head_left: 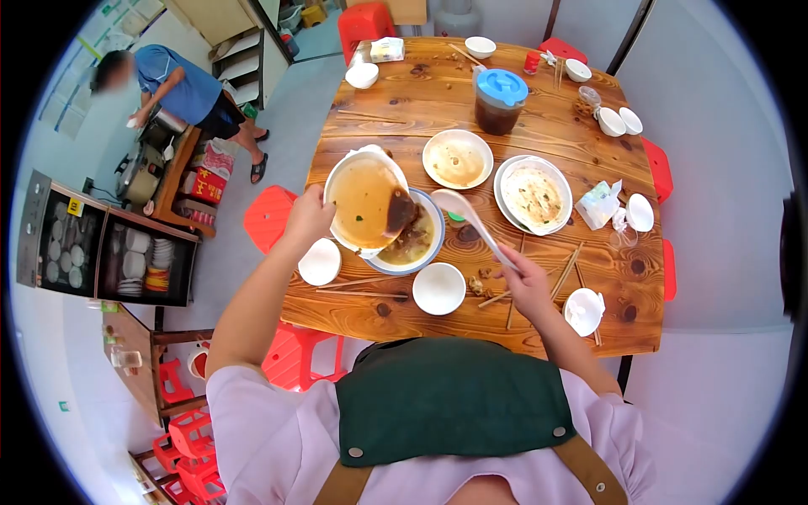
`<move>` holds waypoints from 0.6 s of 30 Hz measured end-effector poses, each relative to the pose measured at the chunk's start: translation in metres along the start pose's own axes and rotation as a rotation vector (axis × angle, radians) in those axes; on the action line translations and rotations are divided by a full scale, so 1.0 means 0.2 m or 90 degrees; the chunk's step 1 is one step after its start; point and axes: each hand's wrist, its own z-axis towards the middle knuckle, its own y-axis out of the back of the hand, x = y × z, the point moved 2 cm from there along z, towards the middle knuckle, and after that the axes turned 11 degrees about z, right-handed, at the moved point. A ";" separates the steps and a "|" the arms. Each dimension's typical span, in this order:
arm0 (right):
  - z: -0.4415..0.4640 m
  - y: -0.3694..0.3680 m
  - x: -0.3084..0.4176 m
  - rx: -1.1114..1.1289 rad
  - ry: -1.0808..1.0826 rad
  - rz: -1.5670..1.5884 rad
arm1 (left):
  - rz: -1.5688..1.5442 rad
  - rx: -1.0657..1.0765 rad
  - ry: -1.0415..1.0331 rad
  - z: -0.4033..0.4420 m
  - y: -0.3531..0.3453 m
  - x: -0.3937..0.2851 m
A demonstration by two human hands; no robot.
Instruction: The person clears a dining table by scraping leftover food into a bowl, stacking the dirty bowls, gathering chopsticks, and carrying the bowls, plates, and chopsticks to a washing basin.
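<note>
My left hand (309,217) grips the left edge of a large white bowl (370,151) of brown broth. The bowl is tilted to the right over a blue-rimmed bowl (397,271) that holds liquid and dark food pieces. Dark scraps lie at the tilted bowl's right side. My right hand (528,276) is closed around the handle of a pale serving spoon (474,217), whose head is just right of the blue-rimmed bowl. Small white bowls (439,290) stand close by.
A pitcher (500,114) with a blue lid, soiled plates (505,204), chopsticks (567,273), tissues (599,204) and food scraps (478,284) lie about the wooden table (383,324). Red stools (271,217) surround it. A person (181,88) stands at a counter on the far left.
</note>
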 end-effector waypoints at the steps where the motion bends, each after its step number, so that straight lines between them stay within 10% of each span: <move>1: 0.03 -0.02 -0.01 0.057 0.077 -0.167 | 0.121 -0.065 -0.068 0.01 0.03 -0.08; 8: 0.23 -0.14 -0.06 0.084 0.312 -0.456 | 0.360 -0.052 -0.119 0.05 0.14 -0.41; 18: 0.18 -0.27 -0.18 0.254 0.234 -0.505 | 0.425 -0.065 -0.171 0.03 0.17 -0.50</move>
